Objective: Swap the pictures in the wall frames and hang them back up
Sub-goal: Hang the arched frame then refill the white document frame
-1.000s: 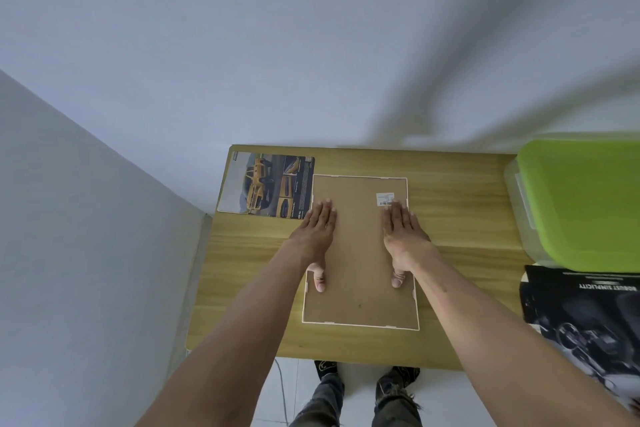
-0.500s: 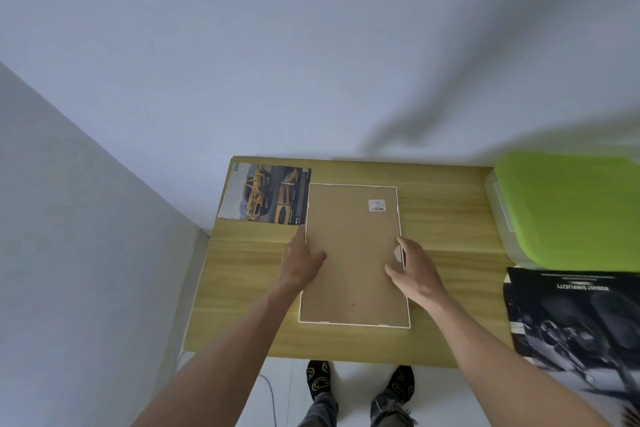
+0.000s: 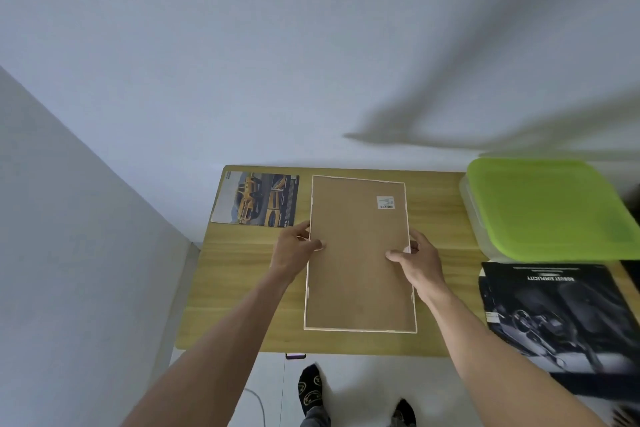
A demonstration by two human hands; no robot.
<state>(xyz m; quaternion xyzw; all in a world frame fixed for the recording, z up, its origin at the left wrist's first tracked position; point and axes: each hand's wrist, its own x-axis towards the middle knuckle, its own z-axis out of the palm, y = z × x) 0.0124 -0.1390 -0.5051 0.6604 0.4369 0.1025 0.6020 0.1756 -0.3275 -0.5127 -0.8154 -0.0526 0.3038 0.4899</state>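
While left hand & right hand grip the face-down picture frame by its long sides, backing could drop out. Loose tabs at lift-off from desk would cause it.

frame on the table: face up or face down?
Face down. The frame shows its brown backing board and barcode sticker; both hands grip its side edges.

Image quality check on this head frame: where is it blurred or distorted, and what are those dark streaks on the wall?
Head view: wide-angle lens bends the table edges; soft grey streaks on the wall look like cast shadows, source unseen; the black poster smears at the lower right; the frame, gripped at its sides by the left hand and right hand, stays sharp.
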